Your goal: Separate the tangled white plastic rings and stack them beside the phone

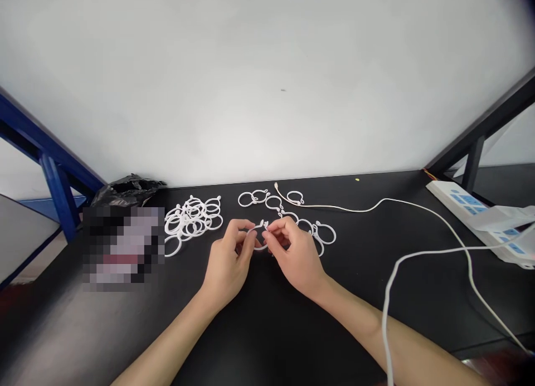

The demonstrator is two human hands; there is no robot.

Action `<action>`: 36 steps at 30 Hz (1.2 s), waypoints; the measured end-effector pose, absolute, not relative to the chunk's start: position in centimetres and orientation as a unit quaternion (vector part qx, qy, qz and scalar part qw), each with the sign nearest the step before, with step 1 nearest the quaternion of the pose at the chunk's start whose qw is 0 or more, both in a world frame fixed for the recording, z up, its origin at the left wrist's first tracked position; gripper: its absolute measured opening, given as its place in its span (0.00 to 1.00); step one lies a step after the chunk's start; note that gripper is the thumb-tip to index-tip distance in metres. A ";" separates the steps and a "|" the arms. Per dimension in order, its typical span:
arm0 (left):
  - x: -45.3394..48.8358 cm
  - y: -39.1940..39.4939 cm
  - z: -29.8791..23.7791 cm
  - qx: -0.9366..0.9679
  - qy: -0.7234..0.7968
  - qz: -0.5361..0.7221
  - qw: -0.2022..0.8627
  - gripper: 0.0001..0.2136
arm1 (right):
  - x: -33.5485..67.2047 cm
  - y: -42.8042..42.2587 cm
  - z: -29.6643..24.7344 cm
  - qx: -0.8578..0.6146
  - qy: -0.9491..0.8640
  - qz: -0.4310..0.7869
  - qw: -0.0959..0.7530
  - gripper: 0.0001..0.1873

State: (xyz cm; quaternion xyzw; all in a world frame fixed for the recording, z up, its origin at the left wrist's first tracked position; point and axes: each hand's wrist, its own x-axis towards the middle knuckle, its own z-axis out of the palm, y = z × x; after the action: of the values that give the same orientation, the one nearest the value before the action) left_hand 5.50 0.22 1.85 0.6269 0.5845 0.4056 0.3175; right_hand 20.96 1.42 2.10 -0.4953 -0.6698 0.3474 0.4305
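Note:
Both my hands meet at the middle of the black table (267, 330), pinching one white plastic ring (259, 237) between them. My left hand (229, 260) grips the ring's left side with thumb and fingers closed. My right hand (295, 255) pinches its right end near the clasp. A heap of white rings (193, 219) lies to the left of my hands. Several loose white rings (267, 199) lie scattered just behind and to the right of my hands.
A black plastic bag (125, 190) sits at the back left by a blurred patch. White cables (418, 252) run across the right half of the table to a white power strip (480, 213). A white wall stands behind; blue and black frame legs flank the table.

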 end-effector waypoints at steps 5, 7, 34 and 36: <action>5.3 0.3 1.7 0.644 0.569 0.392 0.330 0.07 | 21.1 1.3 2.4 -0.475 -0.680 0.348 0.437 0.05; 5.1 0.3 1.7 0.649 0.569 0.380 0.334 0.08 | 21.1 1.2 2.3 -0.473 -0.684 0.347 0.433 0.06; -3.3 5.0 1.4 0.528 0.766 0.364 -0.046 0.13 | 24.1 4.3 2.1 -0.569 -0.768 0.030 0.292 0.09; -4.3 5.5 1.2 0.512 0.794 0.325 -0.040 0.16 | 24.5 4.5 2.1 -0.607 -0.755 0.017 0.248 0.11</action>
State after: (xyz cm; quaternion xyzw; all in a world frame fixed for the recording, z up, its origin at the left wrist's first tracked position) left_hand -4.32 5.46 1.17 0.5122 0.7942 0.3245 -0.0401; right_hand 24.51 4.52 2.09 -0.6070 -0.7548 0.0173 0.2480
